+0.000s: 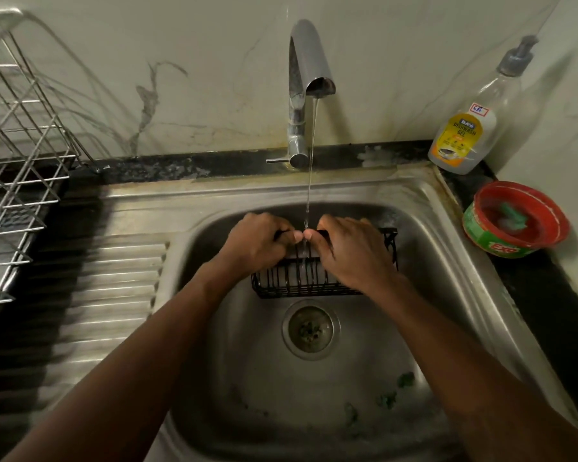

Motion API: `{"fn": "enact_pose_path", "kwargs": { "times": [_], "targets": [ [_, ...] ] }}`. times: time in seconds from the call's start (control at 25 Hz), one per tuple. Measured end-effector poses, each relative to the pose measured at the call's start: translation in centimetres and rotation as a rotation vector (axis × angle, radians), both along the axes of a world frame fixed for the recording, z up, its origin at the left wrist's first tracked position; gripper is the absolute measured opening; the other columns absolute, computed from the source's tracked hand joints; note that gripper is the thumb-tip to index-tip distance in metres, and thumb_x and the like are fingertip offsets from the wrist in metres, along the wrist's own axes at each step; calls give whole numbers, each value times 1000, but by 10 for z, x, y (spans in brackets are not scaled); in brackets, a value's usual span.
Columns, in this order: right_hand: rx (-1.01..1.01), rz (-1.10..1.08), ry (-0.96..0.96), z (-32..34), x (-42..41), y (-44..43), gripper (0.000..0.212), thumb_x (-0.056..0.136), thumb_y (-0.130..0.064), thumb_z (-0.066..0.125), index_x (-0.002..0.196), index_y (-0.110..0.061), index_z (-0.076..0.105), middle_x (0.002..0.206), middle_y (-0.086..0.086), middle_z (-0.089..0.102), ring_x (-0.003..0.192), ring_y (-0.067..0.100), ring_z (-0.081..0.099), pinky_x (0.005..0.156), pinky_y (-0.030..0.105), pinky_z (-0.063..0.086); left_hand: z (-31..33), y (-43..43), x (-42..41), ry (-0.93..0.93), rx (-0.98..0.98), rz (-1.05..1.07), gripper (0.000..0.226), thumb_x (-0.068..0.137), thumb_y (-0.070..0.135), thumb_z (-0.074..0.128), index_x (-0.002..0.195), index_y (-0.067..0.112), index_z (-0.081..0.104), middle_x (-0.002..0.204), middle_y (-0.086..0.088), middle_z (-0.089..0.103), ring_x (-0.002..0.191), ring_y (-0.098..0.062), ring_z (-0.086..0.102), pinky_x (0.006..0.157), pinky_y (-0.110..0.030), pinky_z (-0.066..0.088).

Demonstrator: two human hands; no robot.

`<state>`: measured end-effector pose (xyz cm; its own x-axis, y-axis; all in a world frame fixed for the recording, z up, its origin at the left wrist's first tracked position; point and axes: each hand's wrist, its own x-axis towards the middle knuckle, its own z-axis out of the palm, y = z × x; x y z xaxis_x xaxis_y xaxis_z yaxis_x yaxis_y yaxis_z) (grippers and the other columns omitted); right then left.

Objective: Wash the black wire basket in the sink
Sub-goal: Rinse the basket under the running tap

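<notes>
Two grips, left hand (257,243) and right hand (351,251), curled round black wire basket (297,285) rim, under tap water (312,145)

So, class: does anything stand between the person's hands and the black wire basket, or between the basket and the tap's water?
Nothing visible does. The left hand and right hand both grip the black wire basket by its top rim in the sink, and the water stream falls between them onto it.

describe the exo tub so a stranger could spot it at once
Start at the steel sink and go to the dark counter along its right edge. In front of the tall clear dishwash gel bottle sits the tub: low, round, red-rimmed, with a green Exo label.
</notes>
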<state>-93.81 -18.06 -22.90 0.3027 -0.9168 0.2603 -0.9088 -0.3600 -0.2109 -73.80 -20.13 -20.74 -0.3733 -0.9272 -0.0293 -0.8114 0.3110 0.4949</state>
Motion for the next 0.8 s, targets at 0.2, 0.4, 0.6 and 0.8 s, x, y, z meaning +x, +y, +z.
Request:
{"fn": "enact_pose_path", "kwargs": {
  "times": [0.2, 0.4, 0.6, 0.8],
  "targets": [
    [146, -164, 33, 11, 6, -29, 54, 107, -56, 28, 75, -23, 56, 62, -4, 51, 61, 16, 54, 66, 33, 43, -35, 4, 0, 644, 85, 750, 58, 104, 48, 48, 61, 13, 64, 62, -5, 67, 61, -20, 63, 67, -34, 55],
    [121, -77, 114, 7, 109, -8, 64, 109, -45, 17, 69, -21, 60, 65, 2, 61, 62, 21, 59, 72, 39, 46, -53, 2, -6, 938, 140, 943, 63, 106, 48, 42, 55, 14, 59, 63, -13, 67, 61, -22, 60, 64, -43, 52],
    [201, -113, 129, 6, 56, -15, 78, 104, -64, 12, 63, -18, 59, 55, -1, 55, 52, 14, 54, 62, 29, 44, -52, -2, 1, 891, 142, 995, 58, 105, 50, 42, 83, 5, 70, 95, -15, 73, 91, -27, 68, 91, -46, 55],
    [160, -380, 203, 6, 46, -18, 69, 108, -51, 12, 69, -16, 56, 75, 10, 69, 72, 26, 65, 83, 42, 47, -47, -4, -7, 860, 135, 993, 58, 106, 50, 38, 98, -1, 64, 111, -22, 65, 96, -29, 58, 88, -37, 46]
  ]
}}
